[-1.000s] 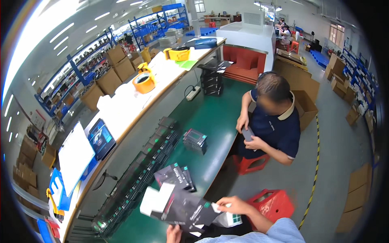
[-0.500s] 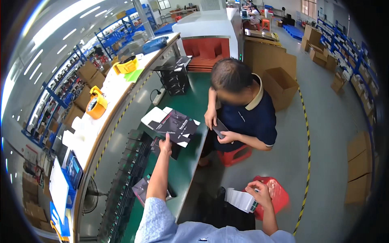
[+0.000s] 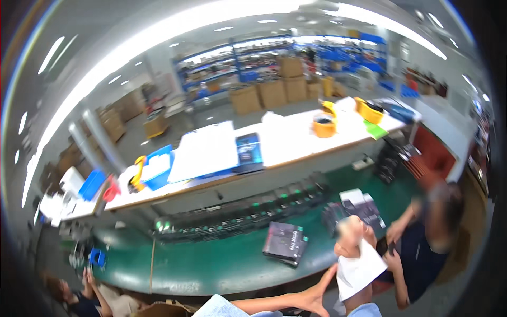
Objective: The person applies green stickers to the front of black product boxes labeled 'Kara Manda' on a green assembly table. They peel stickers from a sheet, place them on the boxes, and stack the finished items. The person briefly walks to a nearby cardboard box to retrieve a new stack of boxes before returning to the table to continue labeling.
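Observation:
My right hand (image 3: 351, 236) is raised over the front edge of the green table (image 3: 200, 269), blurred by motion. Its fingers grip a white paper sheet (image 3: 360, 270), which hangs down over my forearm. Just left of the sheet, my left hand (image 3: 318, 295) is open and holds nothing, thumb and fingers apart. A small stack of dark printed flat boxes (image 3: 284, 242) lies on the table, up and left of my hands. Beyond my right hand are more dark boxes (image 3: 334, 215) and flat black-and-white printed boxes (image 3: 369, 211).
A long row of dark boxes (image 3: 248, 211) with green marks lines the table's back. Behind it, a white shelf (image 3: 290, 142) carries yellow tape dispensers (image 3: 324, 126) and a clipboard (image 3: 206, 150). A co-worker (image 3: 430, 253) sits close at right holding a dark object; another person (image 3: 68, 296) is lower left.
The view has swung left. My left hand has left the printed boxes, come back toward me and opened. My right hand has risen with the paper sheet, now beside the left hand.

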Demonstrator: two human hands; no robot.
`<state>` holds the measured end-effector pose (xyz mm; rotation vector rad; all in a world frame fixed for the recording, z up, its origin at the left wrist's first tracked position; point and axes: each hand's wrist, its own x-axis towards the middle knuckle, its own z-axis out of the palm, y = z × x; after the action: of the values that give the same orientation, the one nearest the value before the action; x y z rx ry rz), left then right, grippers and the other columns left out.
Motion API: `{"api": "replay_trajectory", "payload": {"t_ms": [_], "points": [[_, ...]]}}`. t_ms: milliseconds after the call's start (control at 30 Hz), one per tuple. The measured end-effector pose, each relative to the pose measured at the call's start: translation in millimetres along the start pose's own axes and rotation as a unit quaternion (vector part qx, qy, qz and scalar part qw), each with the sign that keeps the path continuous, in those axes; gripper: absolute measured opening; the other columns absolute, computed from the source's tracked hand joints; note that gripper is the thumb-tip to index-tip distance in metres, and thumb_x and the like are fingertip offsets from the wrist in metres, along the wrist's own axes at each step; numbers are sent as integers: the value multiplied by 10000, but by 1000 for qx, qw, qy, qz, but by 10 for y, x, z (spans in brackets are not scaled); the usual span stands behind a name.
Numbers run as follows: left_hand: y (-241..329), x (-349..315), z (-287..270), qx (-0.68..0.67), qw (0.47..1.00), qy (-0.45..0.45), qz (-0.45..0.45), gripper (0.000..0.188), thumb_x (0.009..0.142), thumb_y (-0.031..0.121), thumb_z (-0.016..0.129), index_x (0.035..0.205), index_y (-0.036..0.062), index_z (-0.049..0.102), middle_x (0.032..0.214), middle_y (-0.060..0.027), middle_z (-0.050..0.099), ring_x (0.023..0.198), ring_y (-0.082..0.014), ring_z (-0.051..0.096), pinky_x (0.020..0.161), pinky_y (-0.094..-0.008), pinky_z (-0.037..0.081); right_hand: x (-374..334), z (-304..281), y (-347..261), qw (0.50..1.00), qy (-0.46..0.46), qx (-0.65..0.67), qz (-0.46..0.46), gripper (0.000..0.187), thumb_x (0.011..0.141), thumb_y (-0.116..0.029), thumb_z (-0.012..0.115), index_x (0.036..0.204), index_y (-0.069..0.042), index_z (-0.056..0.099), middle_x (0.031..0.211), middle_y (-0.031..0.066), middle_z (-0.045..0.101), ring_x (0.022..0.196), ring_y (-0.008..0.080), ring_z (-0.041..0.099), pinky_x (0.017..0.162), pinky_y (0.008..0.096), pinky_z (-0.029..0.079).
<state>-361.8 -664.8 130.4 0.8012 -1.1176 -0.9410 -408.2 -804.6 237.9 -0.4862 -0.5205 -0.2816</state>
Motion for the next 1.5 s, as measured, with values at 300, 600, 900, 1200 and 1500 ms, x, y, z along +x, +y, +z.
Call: {"api": "replay_trajectory", "payload": {"t_ms": [300, 600, 900, 1200, 1500], "points": [[2272, -664, -1473, 260, 928, 252, 80, 167, 769, 87, 726, 882, 23, 621, 823, 10, 588, 780, -62, 556, 684, -217, 455, 2497, 434, 1207, 987, -121, -20, 102, 338, 972, -362, 377, 1018, -61, 523, 889, 77, 539, 519, 112, 460, 491, 242, 379], [3707, -32, -4244, 313, 846, 421, -92, 394, 785, 83, 647, 1124, -42, 491, 943, -141, 627, 792, -235, 646, 634, -379, 548, 3250, -946, 1448, 598, 172, -782, 36, 574, 894, -412, 498, 1178, 87, 500, 1103, 239, 580, 1047, 299, 552, 922, 329, 394], [3518, -296, -5091, 648, 666, 311, -198, 712, 607, 195, 744, 1212, -33, 447, 1020, -233, 611, 949, -363, 603, 771, -464, 490, 2994, -856, 1541, 730, 108, -631, 241, 590, 842, -331, 611, 1231, 92, 476, 1110, 181, 600, 966, 184, 585, 842, 267, 437], [3645, -128, -5123, 724, 517, 360, -281, 878, 563, 199, 734, 1305, -34, 325, 1121, -211, 583, 1059, -326, 568, 909, -429, 422, 2421, -46, 1552, 557, -48, -815, 153, 647, 764, -315, 692, 1249, 38, 448, 1012, 200, 627, 913, 285, 622, 800, 337, 474], [3742, -223, -5596, 603, 680, 390, -151, 812, 578, 120, 767, 1286, -42, 402, 1200, -213, 504, 1038, -274, 551, 870, -325, 452, 2017, 253, 2074, 719, 89, -681, 107, 298, 849, -118, 594, 1106, 28, 553, 925, 137, 628, 833, 209, 597, 733, 279, 476]]}}
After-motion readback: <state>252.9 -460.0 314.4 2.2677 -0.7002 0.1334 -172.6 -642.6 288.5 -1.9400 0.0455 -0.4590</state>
